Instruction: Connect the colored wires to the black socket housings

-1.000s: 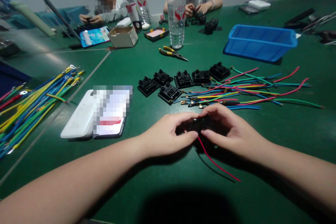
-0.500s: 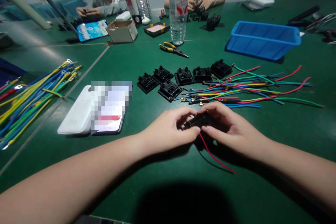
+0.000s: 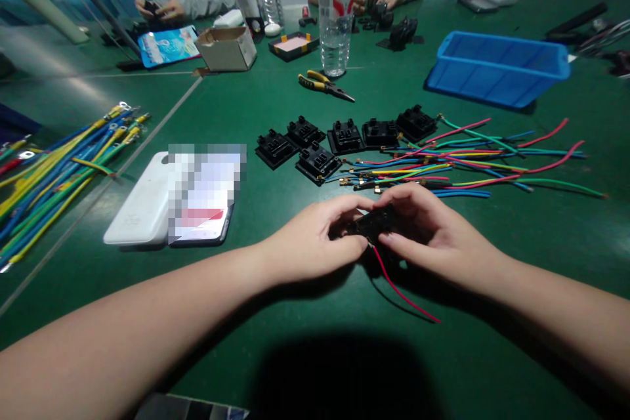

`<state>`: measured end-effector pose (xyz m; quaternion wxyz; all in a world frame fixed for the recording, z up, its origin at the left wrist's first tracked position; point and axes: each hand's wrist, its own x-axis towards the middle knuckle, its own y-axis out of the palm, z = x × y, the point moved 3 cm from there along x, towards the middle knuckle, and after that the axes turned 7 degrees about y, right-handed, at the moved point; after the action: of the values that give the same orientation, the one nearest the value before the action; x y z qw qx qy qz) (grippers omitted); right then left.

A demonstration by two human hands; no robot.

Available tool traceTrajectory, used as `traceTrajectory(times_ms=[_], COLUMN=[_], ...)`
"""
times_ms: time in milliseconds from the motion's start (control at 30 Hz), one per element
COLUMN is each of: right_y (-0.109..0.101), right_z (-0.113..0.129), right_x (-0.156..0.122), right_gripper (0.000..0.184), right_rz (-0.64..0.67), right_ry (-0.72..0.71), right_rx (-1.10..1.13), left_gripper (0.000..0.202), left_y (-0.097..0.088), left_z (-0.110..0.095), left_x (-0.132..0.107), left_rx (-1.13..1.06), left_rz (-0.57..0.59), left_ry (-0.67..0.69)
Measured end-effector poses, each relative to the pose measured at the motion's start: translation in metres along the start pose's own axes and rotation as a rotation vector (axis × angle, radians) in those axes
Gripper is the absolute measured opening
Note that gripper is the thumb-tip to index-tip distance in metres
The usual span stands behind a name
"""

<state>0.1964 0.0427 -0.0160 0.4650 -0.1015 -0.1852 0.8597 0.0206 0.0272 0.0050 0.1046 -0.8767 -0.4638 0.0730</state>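
Note:
Between my hands, low over the green table, is a black plastic socket module. My left hand grips its left side, the thumb pressed near the end of a red wire. Around the right side curl the fingers of my right hand, with the thumb on the front face. From the module the red wire trails down to the right. Fingers cover much of the module. Beyond my hands lie several similar black modules and a spread of coloured wires with metal terminals.
Pliers with yellow handles lie behind the modules, near a clear bottle. A blue bin stands at the back right. To the left are a phone, a white case-like object and bundled cables. Two people sit opposite.
The view has shifted slightly. My left thumb has slid a little left on the module, showing more of the red wire's end. Both hands keep their hold.

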Motion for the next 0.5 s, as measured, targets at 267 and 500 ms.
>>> traceTrajectory(times_ms=[267,500], right_y=[-0.0006,0.0002], right_z=[0.0017,0.0031], right_x=[-0.0007,0.0004], right_gripper=[0.028,0.028], right_rz=[-0.018,-0.009], right_ry=[-0.027,-0.009], right_rx=[-0.022,-0.002], left_gripper=[0.041,0.041], left_y=[0.0010,0.0019], left_z=[0.0002,0.0015], left_x=[0.0002,0.0008], left_rx=[-0.048,-0.028], left_rz=[0.007,-0.020], left_ry=[-0.002,-0.025])
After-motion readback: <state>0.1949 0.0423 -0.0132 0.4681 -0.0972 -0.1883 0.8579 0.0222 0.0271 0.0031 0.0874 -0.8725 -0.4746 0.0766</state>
